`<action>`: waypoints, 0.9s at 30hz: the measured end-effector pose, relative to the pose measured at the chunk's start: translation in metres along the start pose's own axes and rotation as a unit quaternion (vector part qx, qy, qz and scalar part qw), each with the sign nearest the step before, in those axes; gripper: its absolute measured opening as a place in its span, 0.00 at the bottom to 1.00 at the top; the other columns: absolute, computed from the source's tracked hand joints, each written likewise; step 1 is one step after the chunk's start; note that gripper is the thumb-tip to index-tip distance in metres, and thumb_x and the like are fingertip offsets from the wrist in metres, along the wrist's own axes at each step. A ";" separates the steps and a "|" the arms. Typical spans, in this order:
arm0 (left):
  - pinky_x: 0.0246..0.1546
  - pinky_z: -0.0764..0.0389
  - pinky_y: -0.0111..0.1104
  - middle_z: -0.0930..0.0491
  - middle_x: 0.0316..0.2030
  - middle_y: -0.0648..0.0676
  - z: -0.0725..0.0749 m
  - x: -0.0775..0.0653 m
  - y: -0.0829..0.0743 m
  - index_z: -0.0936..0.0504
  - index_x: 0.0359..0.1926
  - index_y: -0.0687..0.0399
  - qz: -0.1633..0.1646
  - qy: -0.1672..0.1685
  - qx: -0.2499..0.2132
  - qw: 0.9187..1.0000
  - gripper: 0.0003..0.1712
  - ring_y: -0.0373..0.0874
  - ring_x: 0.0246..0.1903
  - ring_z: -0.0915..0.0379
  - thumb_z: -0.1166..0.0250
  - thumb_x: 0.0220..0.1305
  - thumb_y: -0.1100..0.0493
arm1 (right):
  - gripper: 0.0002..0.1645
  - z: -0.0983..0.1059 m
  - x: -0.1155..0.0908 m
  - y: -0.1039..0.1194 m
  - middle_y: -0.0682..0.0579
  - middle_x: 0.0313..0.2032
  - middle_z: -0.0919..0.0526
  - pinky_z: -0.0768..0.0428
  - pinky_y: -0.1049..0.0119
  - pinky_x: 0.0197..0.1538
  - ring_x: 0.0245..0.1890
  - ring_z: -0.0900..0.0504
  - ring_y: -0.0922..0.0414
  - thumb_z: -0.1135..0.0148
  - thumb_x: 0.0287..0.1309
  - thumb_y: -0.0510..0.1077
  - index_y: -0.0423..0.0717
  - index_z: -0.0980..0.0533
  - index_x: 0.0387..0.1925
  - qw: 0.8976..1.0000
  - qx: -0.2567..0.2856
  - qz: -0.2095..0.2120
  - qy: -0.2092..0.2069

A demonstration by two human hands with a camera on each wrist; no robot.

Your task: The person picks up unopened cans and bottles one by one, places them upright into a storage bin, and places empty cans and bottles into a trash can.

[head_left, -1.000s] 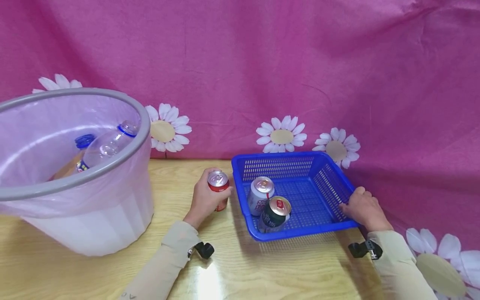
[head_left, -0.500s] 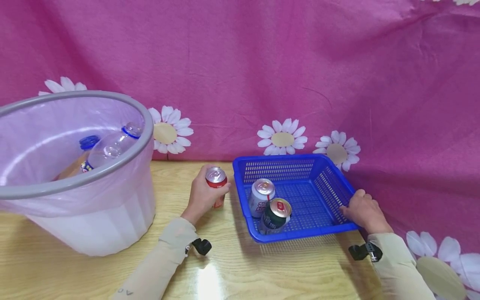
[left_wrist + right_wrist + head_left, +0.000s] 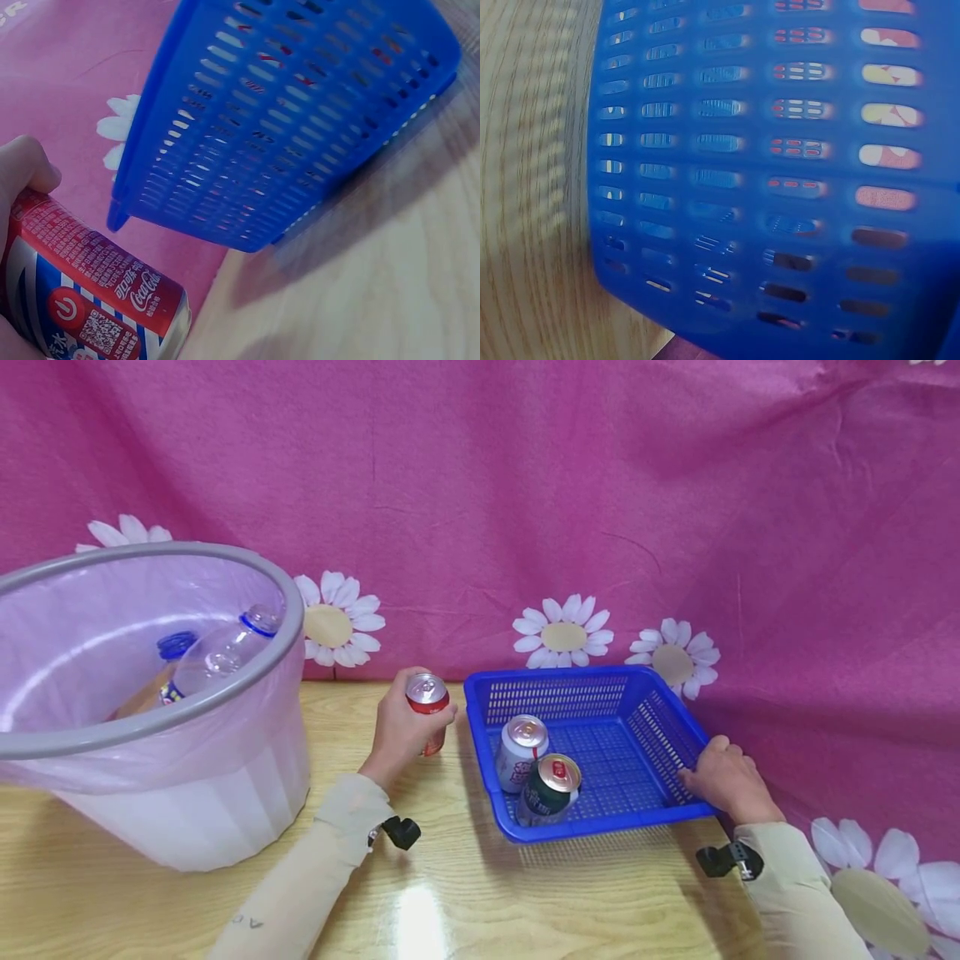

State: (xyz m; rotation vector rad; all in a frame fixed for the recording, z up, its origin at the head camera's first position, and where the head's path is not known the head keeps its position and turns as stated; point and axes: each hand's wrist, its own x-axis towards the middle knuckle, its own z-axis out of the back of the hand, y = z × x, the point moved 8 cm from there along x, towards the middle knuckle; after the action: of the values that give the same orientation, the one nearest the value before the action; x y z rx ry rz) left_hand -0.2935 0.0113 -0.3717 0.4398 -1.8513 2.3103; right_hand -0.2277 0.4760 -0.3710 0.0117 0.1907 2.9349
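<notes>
My left hand [image 3: 401,727] grips a red Coca-Cola can [image 3: 427,692] just left of the blue plastic basket [image 3: 615,827]. In the left wrist view, fingers and thumb wrap the upper part of the Coca-Cola can [image 3: 97,292], whose lower end points toward the table. A white can [image 3: 522,753] and a dark green can [image 3: 550,792] stand together in the basket's left side. At the basket's right rim, my right hand [image 3: 731,781] holds on with fingers over the edge. The right wrist view is filled by the slotted basket wall [image 3: 720,161]; the hand is outside it.
A white bin [image 3: 195,818] with a grey rim and a thin liner stands on the left of the wooden table [image 3: 480,902]. Inside are a clear plastic bottle [image 3: 217,658] and a blue-capped bottle [image 3: 176,645]. A pink flowered cloth [image 3: 465,527] hangs behind.
My left hand has carried the Coca-Cola can a little toward the cloth and to the left, away from the basket. The right hand and the basket stay in place.
</notes>
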 end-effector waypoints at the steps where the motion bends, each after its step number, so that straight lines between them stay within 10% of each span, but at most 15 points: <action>1: 0.54 0.14 0.50 0.16 0.51 0.64 0.001 0.002 -0.002 0.27 0.60 0.55 -0.002 -0.002 -0.002 1.000 0.36 0.57 0.50 0.17 0.22 0.51 0.58 | 0.35 0.000 0.000 0.000 0.15 0.41 0.28 0.24 0.30 0.50 0.41 0.24 0.23 0.36 0.60 0.48 0.17 0.39 0.44 1.000 0.000 -0.001 0.001; 27: 0.51 0.12 0.48 0.16 0.50 0.62 -0.014 0.034 -0.060 0.27 0.61 0.55 -0.088 -0.001 0.001 0.996 0.36 0.55 0.49 0.17 0.22 0.52 0.56 | 0.38 -0.001 0.001 0.001 0.15 0.42 0.29 0.24 0.29 0.51 0.43 0.24 0.21 0.36 0.61 0.49 0.15 0.40 0.46 1.000 -0.011 0.002 0.003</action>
State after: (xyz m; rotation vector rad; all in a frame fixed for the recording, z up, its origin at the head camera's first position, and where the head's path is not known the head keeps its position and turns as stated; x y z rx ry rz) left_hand -0.3096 0.0366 -0.3084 0.5805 -1.7332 2.1967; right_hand -0.2288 0.4751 -0.3717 0.0003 0.1582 2.9421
